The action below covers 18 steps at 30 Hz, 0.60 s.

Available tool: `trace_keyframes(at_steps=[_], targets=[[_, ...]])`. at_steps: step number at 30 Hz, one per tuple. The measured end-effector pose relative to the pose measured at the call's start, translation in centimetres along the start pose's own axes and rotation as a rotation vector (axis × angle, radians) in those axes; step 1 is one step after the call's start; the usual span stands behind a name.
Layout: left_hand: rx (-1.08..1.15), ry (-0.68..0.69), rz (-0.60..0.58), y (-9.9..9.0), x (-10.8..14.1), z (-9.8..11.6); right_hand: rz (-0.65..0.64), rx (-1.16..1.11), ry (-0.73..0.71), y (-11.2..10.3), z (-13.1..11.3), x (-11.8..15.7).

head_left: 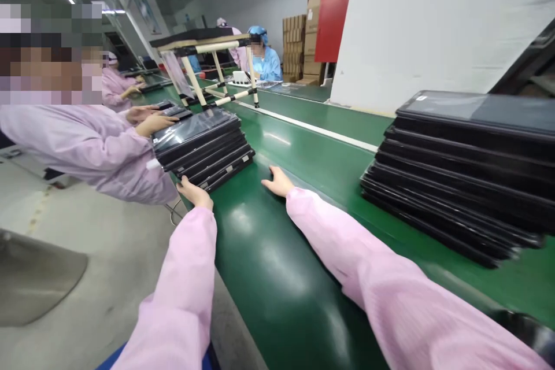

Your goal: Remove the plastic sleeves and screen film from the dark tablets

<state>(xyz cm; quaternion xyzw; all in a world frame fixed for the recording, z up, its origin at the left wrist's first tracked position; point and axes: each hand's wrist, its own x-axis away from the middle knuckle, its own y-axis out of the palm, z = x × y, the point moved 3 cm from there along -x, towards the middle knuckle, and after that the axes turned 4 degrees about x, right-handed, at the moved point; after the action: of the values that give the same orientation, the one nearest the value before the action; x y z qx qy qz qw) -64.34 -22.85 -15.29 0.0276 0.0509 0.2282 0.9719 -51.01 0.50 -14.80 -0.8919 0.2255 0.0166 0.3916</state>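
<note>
A stack of flat black panels in clear film (203, 141) rests on the green work surface ahead, its layers slightly fanned. My left hand (196, 195) is at the stack's near lower corner, fingers stretched toward it and partly hidden against the dark edges; whether it presses on them I cannot tell. To the right of that stack, my right hand (278, 181) hovers low over the green surface, fingers apart and nothing in them. A taller stack of similar black panels (455, 173) stands on the right, beyond my right forearm.
At left, a co-worker in a pink smock (95, 144) has both hands on panels behind the near stack. A pipe-framed stand (221, 46) rises farther back on the green bench (277, 277). Other workers, cardboard boxes (310, 40) and a white wall panel (433, 29) are behind.
</note>
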Motion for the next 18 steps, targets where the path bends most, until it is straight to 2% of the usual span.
trace_keyframes(at_steps=[5, 9, 11, 13, 16, 18], targets=[[-0.097, 0.058, 0.102, 2.2, -0.4, -2.5, 0.116, -0.194, 0.026, 5.1, -1.0, -9.4], [-0.141, 0.078, 0.133, 2.8, -1.3, -3.3, 0.113, -0.297, 0.008, 7.0, -1.3, -14.0], [-0.150, 0.091, 0.122, 3.1, -2.0, -3.3, 0.114, -0.331, -0.008, 7.4, -1.2, -14.6], [-0.144, 0.112, 0.095, 3.2, -2.5, -3.1, 0.137, -0.354, -0.006, 7.3, -1.0, -14.2], [-0.119, 0.136, 0.024, 3.3, -3.1, -2.7, 0.189, -0.384, 0.037, 6.7, -0.9, -11.9], [-0.037, 0.153, -0.063, 3.3, -3.4, -2.5, 0.219, -0.410, 0.076, 6.2, -0.9, -9.7]])
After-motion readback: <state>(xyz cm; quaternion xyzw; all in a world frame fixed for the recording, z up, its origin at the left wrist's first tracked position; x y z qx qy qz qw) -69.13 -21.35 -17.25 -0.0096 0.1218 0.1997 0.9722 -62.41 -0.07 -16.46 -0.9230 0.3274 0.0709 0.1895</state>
